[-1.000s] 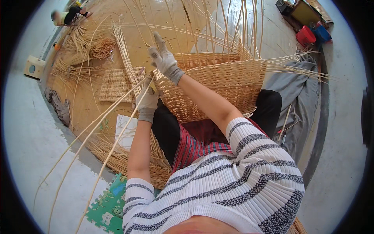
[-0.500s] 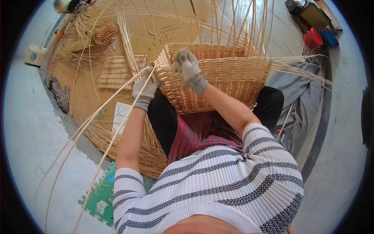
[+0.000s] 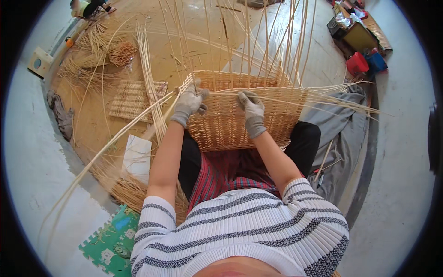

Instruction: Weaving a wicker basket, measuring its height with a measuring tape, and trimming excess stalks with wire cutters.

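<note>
Wicker basket (image 3: 272, 120) sits before the person's lap, between the knees, its long near wall facing the body and its opening turned upward. Tall, thin stakes (image 3: 208, 41) rise from it, and loose ends fan out past its right corner.

Both hands wear pale gloves with grey cuffs. The left hand (image 3: 188, 102) is at the basket's left end, just below the upper edge, with its fingers partly bent against the weave; I cannot tell whether that grip closes on anything. Long pale rods (image 3: 124, 130) run from beside this hand down toward the lower left.

The right hand (image 3: 251, 110) is in front of the near wall, around the middle of its length and close to the rim. Its grip is narrow, fingers folded in beside a thin strand (image 3: 281, 100) that stretches along the wall to the right; whether the fingertips pinch it, I cannot tell. The basket lies directly beyond both hands, and the wall spans the gap between them.

A flat woven panel (image 3: 131, 99) rests on the floor (image 3: 182, 27) left of the basket, and grey cloth (image 3: 344, 143) lies to its right.
</note>
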`<state>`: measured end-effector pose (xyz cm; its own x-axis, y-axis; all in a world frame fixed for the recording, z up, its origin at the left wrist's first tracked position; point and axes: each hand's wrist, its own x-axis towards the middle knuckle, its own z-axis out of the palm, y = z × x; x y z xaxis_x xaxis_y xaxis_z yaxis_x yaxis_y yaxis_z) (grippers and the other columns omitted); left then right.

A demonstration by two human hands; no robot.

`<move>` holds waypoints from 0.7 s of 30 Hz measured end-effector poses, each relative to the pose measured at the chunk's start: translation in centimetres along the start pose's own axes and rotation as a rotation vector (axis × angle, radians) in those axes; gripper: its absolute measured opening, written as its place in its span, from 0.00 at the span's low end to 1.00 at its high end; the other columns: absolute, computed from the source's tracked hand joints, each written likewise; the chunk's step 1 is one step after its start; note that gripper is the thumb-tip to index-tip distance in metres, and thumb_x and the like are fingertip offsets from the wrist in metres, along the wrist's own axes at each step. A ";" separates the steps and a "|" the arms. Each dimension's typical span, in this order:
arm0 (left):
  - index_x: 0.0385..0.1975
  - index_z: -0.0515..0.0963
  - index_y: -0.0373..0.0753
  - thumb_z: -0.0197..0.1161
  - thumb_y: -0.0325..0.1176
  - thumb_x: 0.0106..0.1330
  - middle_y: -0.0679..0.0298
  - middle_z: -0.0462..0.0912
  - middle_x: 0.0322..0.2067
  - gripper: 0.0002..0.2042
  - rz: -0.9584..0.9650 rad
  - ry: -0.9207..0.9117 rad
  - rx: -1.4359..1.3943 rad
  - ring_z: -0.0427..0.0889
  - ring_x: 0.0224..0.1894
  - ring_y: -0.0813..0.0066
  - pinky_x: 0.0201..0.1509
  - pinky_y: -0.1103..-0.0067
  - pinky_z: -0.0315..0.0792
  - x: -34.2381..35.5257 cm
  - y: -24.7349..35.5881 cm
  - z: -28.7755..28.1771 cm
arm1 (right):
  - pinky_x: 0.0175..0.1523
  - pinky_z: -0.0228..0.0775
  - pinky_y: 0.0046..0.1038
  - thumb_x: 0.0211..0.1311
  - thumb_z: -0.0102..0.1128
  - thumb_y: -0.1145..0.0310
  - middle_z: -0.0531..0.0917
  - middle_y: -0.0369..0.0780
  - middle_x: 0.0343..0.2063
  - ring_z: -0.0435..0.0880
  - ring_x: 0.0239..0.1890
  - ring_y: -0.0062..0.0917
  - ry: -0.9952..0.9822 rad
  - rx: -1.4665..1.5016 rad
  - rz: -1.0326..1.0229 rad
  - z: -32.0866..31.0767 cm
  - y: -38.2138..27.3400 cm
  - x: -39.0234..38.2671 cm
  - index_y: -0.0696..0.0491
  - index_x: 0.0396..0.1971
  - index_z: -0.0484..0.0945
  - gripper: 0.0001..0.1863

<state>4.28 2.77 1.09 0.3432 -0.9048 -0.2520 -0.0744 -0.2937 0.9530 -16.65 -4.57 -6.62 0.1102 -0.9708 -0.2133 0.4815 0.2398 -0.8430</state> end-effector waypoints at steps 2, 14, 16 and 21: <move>0.51 0.70 0.36 0.60 0.39 0.74 0.52 0.82 0.40 0.15 -0.138 -0.002 -0.035 0.86 0.23 0.63 0.20 0.72 0.81 1.2 -0.2 0.3 | 0.47 0.82 0.26 0.66 0.65 0.75 0.86 0.41 0.42 0.85 0.43 0.23 0.097 -0.148 -0.043 3.2 -1.1 0.4 0.56 0.52 0.77 0.16; 0.59 0.69 0.38 0.71 0.37 0.63 0.50 0.80 0.45 0.27 0.112 0.423 0.325 0.86 0.40 0.55 0.40 0.65 0.83 0.0 0.0 1.9 | 0.43 0.79 0.30 0.69 0.52 0.80 0.81 0.39 0.39 0.81 0.37 0.22 -0.171 -0.234 -0.309 0.8 -5.6 1.2 0.47 0.64 0.62 0.26; 0.72 0.58 0.49 0.71 0.36 0.58 0.48 0.71 0.62 0.41 0.403 0.649 0.515 0.78 0.57 0.49 0.59 0.62 0.74 -1.4 0.1 4.1 | 0.45 0.79 0.30 0.68 0.52 0.81 0.81 0.39 0.44 0.82 0.42 0.23 -0.127 -0.429 -0.291 -2.3 -4.6 2.1 0.46 0.61 0.64 0.24; 0.72 0.58 0.67 0.64 0.31 0.63 0.57 0.69 0.61 0.38 0.310 0.115 0.965 0.81 0.46 0.51 0.51 0.61 0.76 -2.3 0.0 10.3 | 0.55 0.75 0.35 0.65 0.53 0.79 0.81 0.43 0.49 0.83 0.48 0.30 -0.372 -1.234 -0.938 3.9 -7.6 9.6 0.43 0.72 0.57 0.36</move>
<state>-6.19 1.66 -0.03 0.2640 -0.9633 0.0490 -0.8811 -0.2202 0.4185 -15.85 -15.76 -0.30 0.4792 -0.6765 0.5592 -0.4502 -0.7364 -0.5051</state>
